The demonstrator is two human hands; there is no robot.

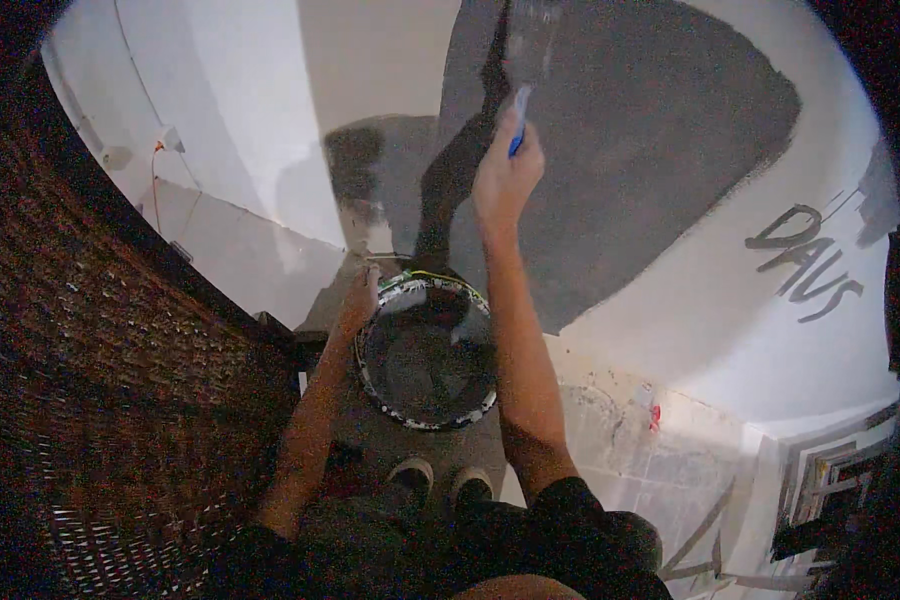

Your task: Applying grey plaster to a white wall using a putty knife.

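My right hand point(510, 178) is raised to the wall and closed round the blue-and-white handle of a paintbrush point(520, 108). The brush's wide head lies over the dark grey painted area point(630, 150); it is blurred, so its bristles are hard to make out. Lower down, my left hand point(364, 288) grips the upper left rim of a round paint bucket point(428, 423). White and dark paint smears cover that rim, and dark grey paint point(410, 360) shows inside. The fingers of my left hand are partly hidden against the rim.
A brown woven panel point(150, 370) fills the left side. An orange cord point(156, 190) hangs from a wall socket. Painted lettering point(805, 262) marks the white wall at right. A red scrap point(655, 417) lies on the tiled floor, and dark frames point(835, 490) stand lower right.
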